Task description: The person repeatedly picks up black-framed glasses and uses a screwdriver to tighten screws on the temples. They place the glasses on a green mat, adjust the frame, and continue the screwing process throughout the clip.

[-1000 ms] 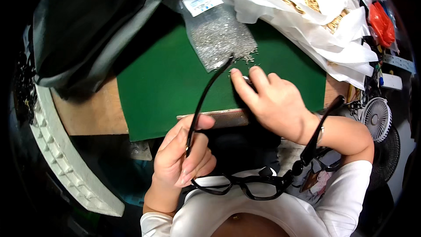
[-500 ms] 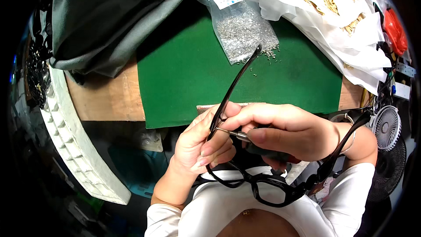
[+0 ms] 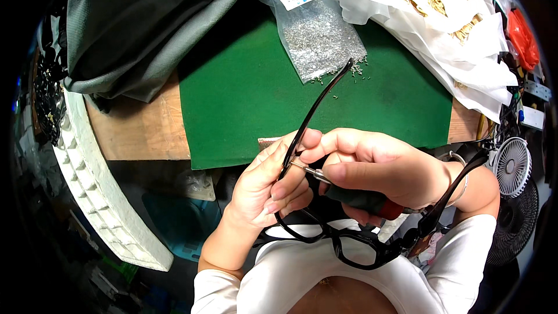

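Black eyeglasses lie across my hands, one temple pointing up over the mat and the other reaching right past my wrist. My left hand pinches them at the hinge of the upright temple. A slim powered screwdriver with a dark body and red end rests in the grip of my right hand. Its thin metal bit points at that hinge; whether it sits on a screw is too small to tell. My right thumb and fingers wrap the tool's front, with the index fingertip near the hinge.
A green mat covers the wooden table. On it lie a clear bag of tiny screws and loose screws. White wrapping with gold-coloured parts, a black cloth bag, a white moulded tray and a fan stand around.
My right hand has turned slightly, and more of the screwdriver's body and red end shows. The upright temple has shifted a little to the right. My left hand keeps its pinch.
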A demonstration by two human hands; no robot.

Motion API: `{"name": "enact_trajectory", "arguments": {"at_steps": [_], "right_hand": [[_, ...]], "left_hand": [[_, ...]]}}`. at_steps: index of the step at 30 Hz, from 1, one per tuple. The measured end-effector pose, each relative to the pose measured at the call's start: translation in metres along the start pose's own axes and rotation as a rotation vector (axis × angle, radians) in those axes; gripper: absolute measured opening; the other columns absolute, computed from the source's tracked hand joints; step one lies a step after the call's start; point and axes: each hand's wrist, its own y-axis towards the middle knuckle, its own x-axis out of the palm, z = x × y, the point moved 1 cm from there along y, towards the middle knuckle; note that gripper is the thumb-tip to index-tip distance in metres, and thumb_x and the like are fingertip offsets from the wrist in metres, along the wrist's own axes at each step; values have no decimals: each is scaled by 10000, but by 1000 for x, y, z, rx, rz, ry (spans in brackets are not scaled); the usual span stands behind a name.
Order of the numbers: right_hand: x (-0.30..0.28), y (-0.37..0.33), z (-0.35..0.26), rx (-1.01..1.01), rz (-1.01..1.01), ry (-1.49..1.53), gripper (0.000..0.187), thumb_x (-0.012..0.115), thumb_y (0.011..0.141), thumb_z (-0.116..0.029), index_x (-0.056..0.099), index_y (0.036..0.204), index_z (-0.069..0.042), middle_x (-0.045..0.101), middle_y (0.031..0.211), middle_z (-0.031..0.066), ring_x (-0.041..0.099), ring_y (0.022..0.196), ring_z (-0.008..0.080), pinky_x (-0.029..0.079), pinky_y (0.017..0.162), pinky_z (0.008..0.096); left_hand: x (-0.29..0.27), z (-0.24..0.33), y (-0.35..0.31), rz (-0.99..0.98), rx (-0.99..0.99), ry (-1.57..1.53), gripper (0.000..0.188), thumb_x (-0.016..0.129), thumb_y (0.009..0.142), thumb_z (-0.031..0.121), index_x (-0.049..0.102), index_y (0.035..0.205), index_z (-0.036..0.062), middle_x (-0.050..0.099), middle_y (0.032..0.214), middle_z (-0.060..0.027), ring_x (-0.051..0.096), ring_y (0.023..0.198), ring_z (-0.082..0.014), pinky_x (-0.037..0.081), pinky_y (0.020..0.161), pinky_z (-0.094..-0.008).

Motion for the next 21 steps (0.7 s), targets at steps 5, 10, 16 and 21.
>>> {"name": "enact_trajectory", "arguments": {"at_steps": [5, 10, 16, 21], "right_hand": [[-2, -1, 3, -74, 28, -266, 267, 428, 891, -195, 401, 1093, -21, 555, 755, 44, 485, 484, 78, 390, 394, 191], [-1, 1, 3, -64, -24, -55, 243, 414, 896, -202, 421, 1046, -11, 592, 820, 80, 483, 480, 77, 393, 406, 189], [-3, 3, 5, -44, 2, -7, 244, 416, 895, -214, 419, 1031, -12, 600, 860, 100, 478, 474, 90, 389, 398, 192], [1, 2, 3, -9, 19, 26, 229, 415, 894, -212, 425, 1027, -25, 591, 831, 88, 477, 464, 90, 372, 366, 187]], "left_hand": [[1, 0, 0, -4, -6, 5, 388, 380, 918, 257, 370, 1213, 6, 449, 522, 25, 363, 349, -25, 310, 378, -166], [-1, 1, 0, 39, -5, 29, 383, 381, 918, 261, 382, 1205, 8, 442, 517, 28, 360, 348, -23, 305, 378, -162], [-4, 1, 1, 51, -24, 21, 383, 382, 917, 269, 390, 1201, 11, 430, 522, 35, 343, 345, -22, 302, 372, -164], [-4, 1, -1, 69, -26, 12, 386, 382, 917, 269, 390, 1204, 12, 426, 519, 36, 340, 343, -22, 306, 365, -166]]}}
